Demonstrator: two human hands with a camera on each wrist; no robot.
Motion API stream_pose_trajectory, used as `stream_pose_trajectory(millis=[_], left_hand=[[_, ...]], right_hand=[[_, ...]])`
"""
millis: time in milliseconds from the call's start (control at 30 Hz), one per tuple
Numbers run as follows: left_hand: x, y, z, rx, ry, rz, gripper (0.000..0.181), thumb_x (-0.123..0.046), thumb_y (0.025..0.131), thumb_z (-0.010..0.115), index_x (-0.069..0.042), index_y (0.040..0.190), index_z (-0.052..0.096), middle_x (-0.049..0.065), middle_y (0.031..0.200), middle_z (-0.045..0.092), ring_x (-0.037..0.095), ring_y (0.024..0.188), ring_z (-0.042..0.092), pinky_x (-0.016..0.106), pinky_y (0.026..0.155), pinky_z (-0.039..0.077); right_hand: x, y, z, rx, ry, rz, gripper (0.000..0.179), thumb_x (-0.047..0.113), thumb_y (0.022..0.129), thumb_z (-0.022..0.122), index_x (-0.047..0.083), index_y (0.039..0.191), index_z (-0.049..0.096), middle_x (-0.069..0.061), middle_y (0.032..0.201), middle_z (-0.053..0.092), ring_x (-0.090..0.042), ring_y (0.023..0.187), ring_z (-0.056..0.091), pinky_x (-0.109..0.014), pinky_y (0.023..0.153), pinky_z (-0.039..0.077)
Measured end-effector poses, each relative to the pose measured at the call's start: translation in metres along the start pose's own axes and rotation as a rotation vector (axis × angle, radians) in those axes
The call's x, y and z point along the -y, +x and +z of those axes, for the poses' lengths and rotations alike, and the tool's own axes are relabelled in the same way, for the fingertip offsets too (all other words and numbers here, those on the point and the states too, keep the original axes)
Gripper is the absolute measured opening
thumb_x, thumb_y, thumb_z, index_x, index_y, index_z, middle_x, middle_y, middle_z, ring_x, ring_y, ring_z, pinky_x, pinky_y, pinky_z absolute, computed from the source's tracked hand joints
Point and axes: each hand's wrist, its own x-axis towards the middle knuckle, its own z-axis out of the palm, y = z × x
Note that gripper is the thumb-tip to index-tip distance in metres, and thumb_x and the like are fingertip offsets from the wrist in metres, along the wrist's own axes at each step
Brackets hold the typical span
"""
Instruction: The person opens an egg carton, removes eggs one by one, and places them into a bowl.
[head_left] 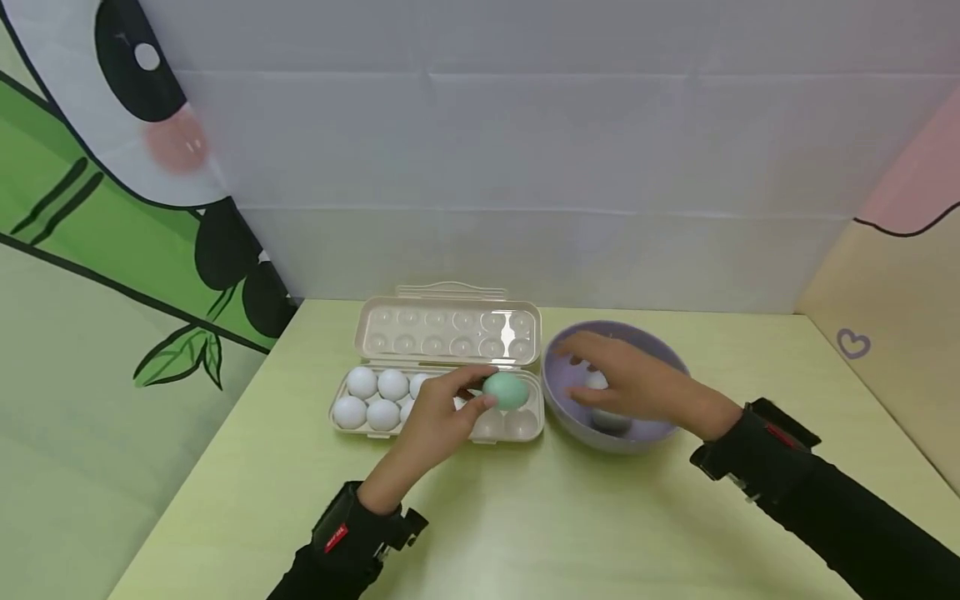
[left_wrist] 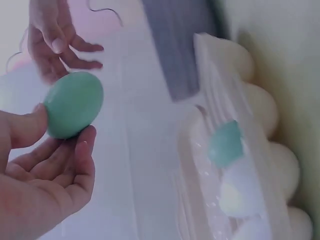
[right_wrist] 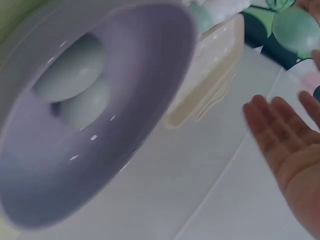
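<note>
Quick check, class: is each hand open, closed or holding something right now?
Left hand: holding a green egg between thumb and fingers.
Right hand: open, holding nothing, above the purple bowl.

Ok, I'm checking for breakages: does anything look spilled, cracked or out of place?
Nothing stands out: no crack or spill shows, though the left hand hides part of the carton. The pinched green egg looks smooth and whole, and the bowl stands upright.

My 2 sleeves (head_left: 870, 508) are plain black, with a bulky black left wristband (head_left: 358, 525) and right wristband (head_left: 746, 454). The left bears a red tag (head_left: 336, 538) with pale marking, the right a dark red strip (head_left: 783, 437); small silvery fittings (head_left: 383, 552) show on both.
</note>
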Motion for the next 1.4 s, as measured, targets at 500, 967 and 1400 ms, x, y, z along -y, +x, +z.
stream_pose_trajectory(millis=[500, 967, 1400], left_hand=[[-0.028, 0.004, 0.001, 0.071, -0.414, 0.0, 0.032, -0.009, 0.085, 0.06, -0.009, 0.117, 0.054, 0.009, 0.113, 0.057, 0.021, 0.102, 0.054, 0.039, 0.084, 0.046], [0.003, -0.001, -0.015, 0.011, -0.215, 0.018, 0.021, -0.01, 0.088, 0.056, -0.015, 0.108, 0.058, 0.003, 0.11, 0.058, 0.016, 0.095, 0.056, 0.037, 0.078, 0.046], [0.015, -0.012, -0.021, -0.031, -0.171, -0.054, 0.019, -0.008, 0.087, 0.057, -0.012, 0.105, 0.059, 0.003, 0.107, 0.06, 0.018, 0.094, 0.056, 0.04, 0.078, 0.045]], right_hand=[[0.047, 0.011, 0.012, -0.275, -0.071, -0.223, 0.043, 0.013, 0.078, 0.068, 0.014, 0.117, 0.049, 0.001, 0.111, 0.05, -0.01, 0.095, 0.052, -0.024, 0.075, 0.047], [-0.03, 0.002, -0.026, -0.196, -0.094, 0.178, 0.041, 0.013, 0.078, 0.068, 0.012, 0.115, 0.049, -0.004, 0.11, 0.053, -0.023, 0.099, 0.044, -0.042, 0.081, 0.04], [-0.096, 0.004, 0.002, 0.02, -0.058, 0.47, 0.034, 0.007, 0.076, 0.062, 0.004, 0.108, 0.048, -0.015, 0.102, 0.055, -0.028, 0.092, 0.051, -0.041, 0.075, 0.043]])
